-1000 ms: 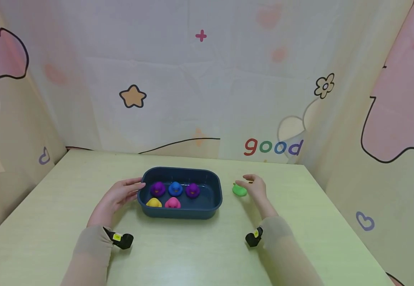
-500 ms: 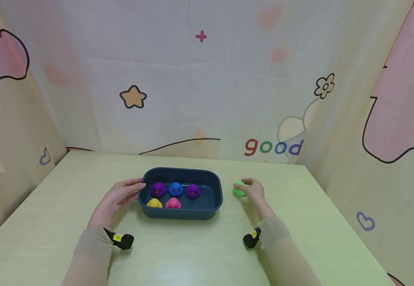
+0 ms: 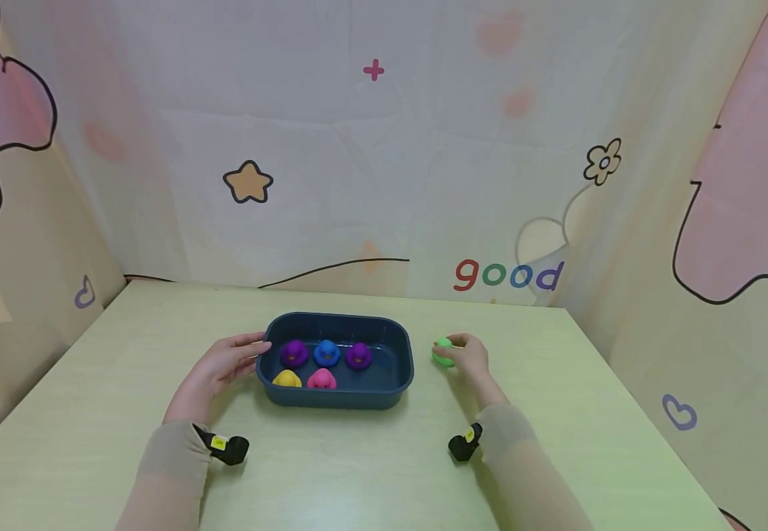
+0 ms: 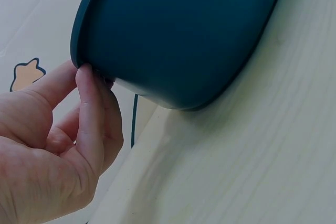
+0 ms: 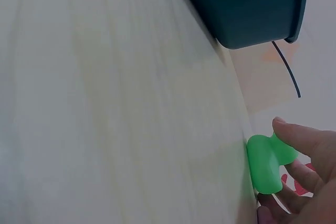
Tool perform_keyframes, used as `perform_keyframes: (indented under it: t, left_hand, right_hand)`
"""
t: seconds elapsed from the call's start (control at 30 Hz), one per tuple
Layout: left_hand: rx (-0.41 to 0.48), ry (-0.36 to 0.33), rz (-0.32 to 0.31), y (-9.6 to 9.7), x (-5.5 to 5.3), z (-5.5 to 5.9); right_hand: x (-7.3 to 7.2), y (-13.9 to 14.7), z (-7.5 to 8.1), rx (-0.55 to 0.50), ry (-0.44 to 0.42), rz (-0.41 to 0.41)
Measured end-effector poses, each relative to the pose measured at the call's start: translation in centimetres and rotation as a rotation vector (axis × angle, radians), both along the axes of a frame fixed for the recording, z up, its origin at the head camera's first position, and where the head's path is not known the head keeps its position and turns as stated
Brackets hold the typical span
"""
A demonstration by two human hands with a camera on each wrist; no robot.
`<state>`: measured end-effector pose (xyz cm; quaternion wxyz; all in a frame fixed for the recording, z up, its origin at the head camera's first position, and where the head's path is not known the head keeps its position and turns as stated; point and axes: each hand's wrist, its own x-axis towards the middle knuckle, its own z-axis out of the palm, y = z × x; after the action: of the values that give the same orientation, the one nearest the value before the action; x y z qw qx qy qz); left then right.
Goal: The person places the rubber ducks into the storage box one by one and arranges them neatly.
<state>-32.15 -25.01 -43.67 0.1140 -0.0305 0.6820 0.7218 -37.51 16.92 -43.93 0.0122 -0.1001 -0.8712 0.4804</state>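
Observation:
My left hand (image 3: 220,363) holds the left end of a dark blue basin (image 3: 337,398), its fingertips at the rim. Inside the basin sit several small rubber ducks, among them a purple duck (image 3: 358,357), a blue duck (image 3: 327,354), a yellow duck (image 3: 287,379) and a pink duck (image 3: 322,380). To the right of the basin, my right hand (image 3: 473,360) pinches a green rubber duck (image 5: 264,163) by its head. In the right wrist view the duck's body appears to rest on the table. My right fingers partly cover it in the head view.
The pale wooden table (image 3: 357,472) extends on all sides of the basin. A printed curtain (image 3: 317,147) stands behind the table and along both sides. A black wrist camera (image 3: 227,448) is strapped on the left sleeve, and another wrist camera (image 3: 465,442) on the right.
My right hand has come down a little and its thumb and fingers have closed on the green duck. My left hand and the basin have stayed in place.

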Motion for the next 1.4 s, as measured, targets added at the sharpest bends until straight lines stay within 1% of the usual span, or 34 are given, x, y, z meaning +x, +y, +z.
perform_keyframes:
  t: [0.13, 0.27, 0.47, 0.6, 0.7, 0.9, 1.13, 1.4]
  left_hand:
    - [0.000, 0.000, 0.002, 0.0, 0.0, -0.1]
    - [-0.011, 0.003, 0.001, 0.0, -0.1, -0.1]
    - [-0.039, 0.006, 0.003, 0.0, -0.1, -0.1]
    - [-0.044, 0.010, 0.005, 0.0, -0.1, 0.0]
    - [-0.041, 0.010, 0.007, 0.0, -0.2, 0.0]
    - [-0.041, 0.011, 0.005, -0.1, -0.2, -0.1]
    - [-0.023, 0.007, 0.003, -0.1, -0.1, -0.2]
    - [-0.010, -0.002, 0.006, -0.1, -0.1, -0.2]
  right_hand:
    - [-0.1, 0.1, 0.0, 0.002, -0.004, 0.007]
    - [-0.1, 0.3, 0.4, 0.031, 0.014, 0.046]
    - [0.0, 0.8, 1.4, 0.059, 0.036, 0.148]
    - [0.0, 1.3, 2.0, 0.076, 0.026, 0.217]
    - [-0.1, 1.9, 2.0, 0.093, 0.018, 0.263]
    - [-0.5, 3.1, 2.0, 0.175, 0.025, 0.371]
    - [-0.8, 3.9, 2.3, 0.220, -0.019, 0.458]
    - [-0.7, 4.4, 2.6, 0.285, -0.057, 0.510]
